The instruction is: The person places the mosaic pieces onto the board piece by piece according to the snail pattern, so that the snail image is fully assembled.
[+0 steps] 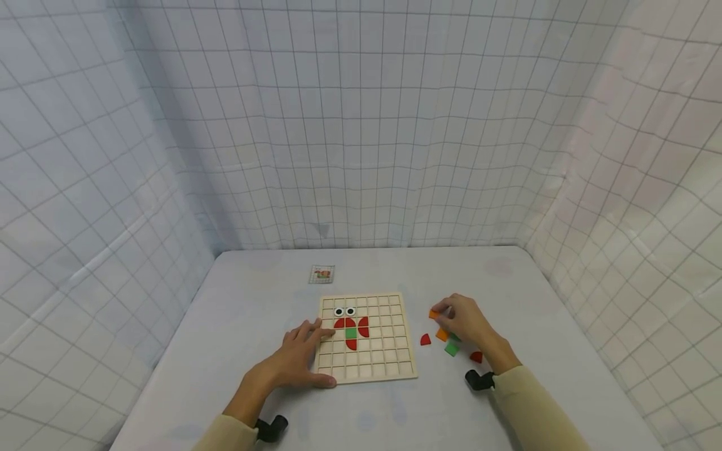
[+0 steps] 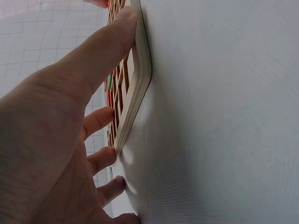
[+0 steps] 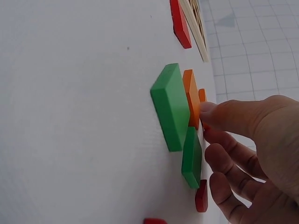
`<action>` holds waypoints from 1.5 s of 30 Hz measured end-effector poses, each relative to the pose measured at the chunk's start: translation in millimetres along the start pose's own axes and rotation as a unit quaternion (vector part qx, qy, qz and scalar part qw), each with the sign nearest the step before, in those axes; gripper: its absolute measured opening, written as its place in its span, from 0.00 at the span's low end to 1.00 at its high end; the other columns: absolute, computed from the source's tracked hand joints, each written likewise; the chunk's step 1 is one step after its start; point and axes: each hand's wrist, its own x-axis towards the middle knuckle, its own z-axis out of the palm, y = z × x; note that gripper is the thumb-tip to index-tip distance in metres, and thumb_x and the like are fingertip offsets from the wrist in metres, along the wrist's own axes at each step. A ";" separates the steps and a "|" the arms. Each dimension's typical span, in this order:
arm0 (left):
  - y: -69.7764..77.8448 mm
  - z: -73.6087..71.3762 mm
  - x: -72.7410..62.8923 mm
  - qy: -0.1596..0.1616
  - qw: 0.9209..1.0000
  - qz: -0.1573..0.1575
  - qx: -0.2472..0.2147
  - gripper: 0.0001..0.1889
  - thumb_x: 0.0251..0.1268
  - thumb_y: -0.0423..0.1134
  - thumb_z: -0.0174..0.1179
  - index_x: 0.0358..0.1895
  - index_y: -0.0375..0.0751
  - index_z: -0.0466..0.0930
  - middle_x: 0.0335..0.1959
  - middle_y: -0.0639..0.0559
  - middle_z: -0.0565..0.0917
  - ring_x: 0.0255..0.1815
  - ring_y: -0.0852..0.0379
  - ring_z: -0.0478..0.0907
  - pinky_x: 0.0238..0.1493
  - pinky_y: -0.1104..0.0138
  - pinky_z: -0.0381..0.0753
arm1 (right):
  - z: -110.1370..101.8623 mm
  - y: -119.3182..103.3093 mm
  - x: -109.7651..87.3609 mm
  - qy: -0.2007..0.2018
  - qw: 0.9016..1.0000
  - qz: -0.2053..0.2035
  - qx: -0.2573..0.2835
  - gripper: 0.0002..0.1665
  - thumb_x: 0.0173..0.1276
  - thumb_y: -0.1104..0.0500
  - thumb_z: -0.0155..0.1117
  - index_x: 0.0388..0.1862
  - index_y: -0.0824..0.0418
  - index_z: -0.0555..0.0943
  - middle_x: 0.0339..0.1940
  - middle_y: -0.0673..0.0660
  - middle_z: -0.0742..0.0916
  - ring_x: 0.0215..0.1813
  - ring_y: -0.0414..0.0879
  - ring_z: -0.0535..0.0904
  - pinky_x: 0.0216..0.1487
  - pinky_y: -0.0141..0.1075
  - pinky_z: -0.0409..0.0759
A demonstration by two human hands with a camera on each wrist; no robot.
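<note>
A wooden grid board (image 1: 389,351) lies on the table, bearing two eye tiles (image 1: 339,311), a green square tile (image 1: 351,333) and several red quarter-circle tiles (image 1: 363,322). My left hand (image 1: 296,357) rests spread at the board's left side, its thumb on the near corner and its index finger over the grid. To the right of the board, my right hand (image 1: 465,319) pinches an orange tile (image 1: 434,314) between thumb and fingertips. Just below that hand are another orange tile (image 3: 190,95), a green tile (image 3: 170,112) and a second green tile (image 3: 191,158).
A small picture card (image 1: 322,274) lies beyond the board's far left corner. One loose red quarter-circle (image 1: 425,340) is between board and right hand, another red piece (image 1: 476,357) near the right wrist. White grid-patterned curtains (image 1: 361,125) surround the white table (image 1: 366,416).
</note>
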 end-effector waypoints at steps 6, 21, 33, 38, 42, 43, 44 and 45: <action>-0.1 1.4 -0.8 0.001 1.000 -0.003 -0.002 0.58 0.57 0.63 0.90 0.89 0.53 0.71 0.98 0.34 0.57 0.94 0.19 0.56 0.88 0.20 0.62 | -0.5 -3.2 -3.7 -0.002 1.000 0.018 0.012 0.11 0.79 0.62 0.81 0.57 0.56 0.96 0.52 0.55 0.93 0.43 0.45 0.81 0.39 0.30 0.83; -0.3 2.2 -0.2 0.007 1.000 0.001 0.002 0.57 0.57 0.63 0.90 0.88 0.52 0.71 0.97 0.34 0.58 0.93 0.19 0.57 0.92 0.22 0.56 | 1.7 -18.5 -5.5 0.020 0.999 -0.027 0.009 0.09 0.77 0.62 0.83 0.54 0.57 0.98 0.50 0.54 0.94 0.40 0.41 0.80 0.36 0.29 0.80; 1.9 1.2 -0.8 0.003 1.000 0.008 -0.006 0.57 0.57 0.62 0.91 0.88 0.50 0.71 0.97 0.32 0.58 0.93 0.17 0.55 0.92 0.19 0.50 | 21.7 -39.0 1.9 0.014 0.994 -0.111 -0.001 0.09 0.76 0.64 0.84 0.52 0.58 0.98 0.46 0.53 0.94 0.39 0.37 0.82 0.37 0.28 0.82; 1.1 1.9 -0.7 0.000 1.000 0.012 -0.008 0.58 0.58 0.63 0.90 0.88 0.49 0.71 0.96 0.31 0.58 0.93 0.17 0.56 0.91 0.19 0.50 | 30.3 -51.4 7.9 0.002 0.992 -0.123 0.000 0.08 0.77 0.63 0.83 0.52 0.58 0.97 0.47 0.53 0.94 0.42 0.41 0.84 0.41 0.28 0.82; 0.9 1.6 -1.2 0.002 1.000 0.011 -0.004 0.58 0.58 0.62 0.90 0.88 0.48 0.71 0.96 0.31 0.58 0.92 0.17 0.58 0.91 0.19 0.51 | 37.7 -62.7 13.6 -0.012 0.993 -0.116 0.001 0.08 0.78 0.61 0.83 0.53 0.56 0.97 0.49 0.51 0.94 0.44 0.41 0.84 0.43 0.28 0.81; 0.8 1.5 -1.1 0.004 1.000 0.011 -0.003 0.58 0.58 0.62 0.90 0.88 0.48 0.71 0.96 0.31 0.58 0.92 0.18 0.58 0.91 0.18 0.51 | 39.1 -65.5 14.8 -0.013 0.993 -0.117 0.001 0.08 0.78 0.60 0.83 0.53 0.56 0.97 0.49 0.51 0.94 0.44 0.41 0.83 0.43 0.29 0.81; 1.1 1.1 -1.2 0.004 1.000 0.011 -0.004 0.58 0.58 0.62 0.90 0.88 0.48 0.71 0.96 0.31 0.58 0.92 0.18 0.58 0.91 0.18 0.51 | 40.5 -68.1 15.8 -0.014 0.993 -0.118 0.002 0.08 0.78 0.61 0.83 0.53 0.56 0.97 0.49 0.51 0.94 0.44 0.41 0.83 0.43 0.29 0.81; 1.1 1.0 -1.2 0.005 1.000 0.010 -0.004 0.58 0.58 0.62 0.90 0.88 0.49 0.71 0.96 0.31 0.57 0.92 0.17 0.58 0.91 0.18 0.50 | 41.9 -70.6 16.7 -0.014 0.993 -0.119 0.003 0.08 0.78 0.61 0.83 0.53 0.56 0.97 0.49 0.52 0.94 0.44 0.41 0.83 0.43 0.29 0.81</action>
